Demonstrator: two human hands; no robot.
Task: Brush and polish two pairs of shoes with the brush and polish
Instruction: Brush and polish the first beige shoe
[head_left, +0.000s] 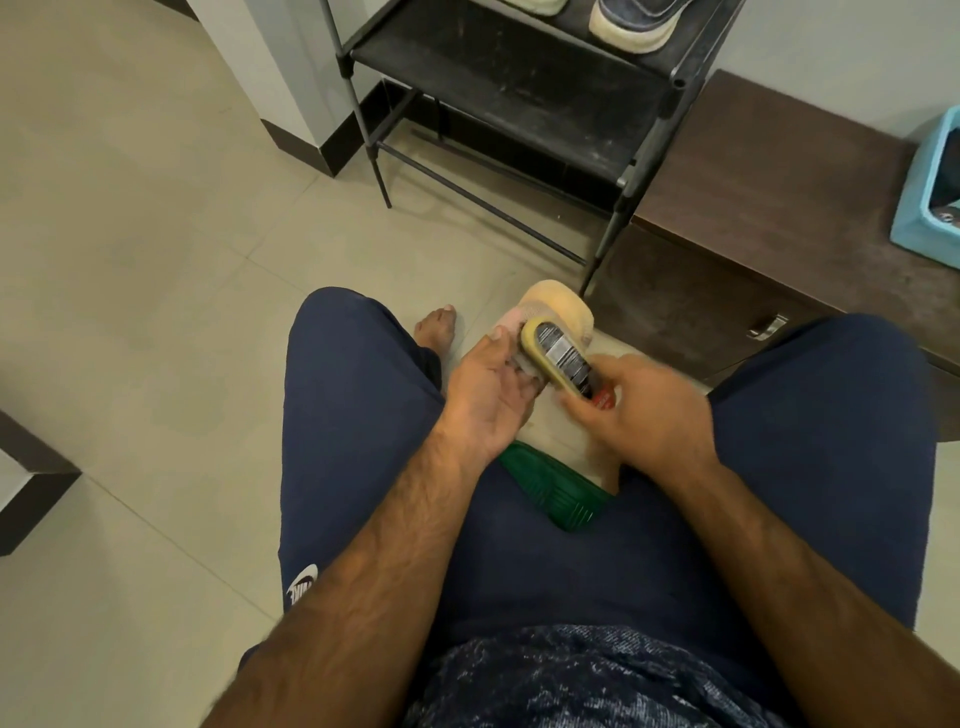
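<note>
Here, the left hand (488, 387) is gripping a pale shoe (563, 306), while the right hand (647, 415) is clasping the brush (558, 358), laying it on the shoe just beside the left thumb (497, 336). A hard stroke is probably risking scraping that thumb or twisting the shoe loose.

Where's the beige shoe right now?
Head view, centre: the left hand holds the beige shoe just below the black shoe rack; the right hand holds the polish applicator against it.

Shoe rack (498, 88), cabinet (753, 208) on tiled floor (130, 234)
</note>
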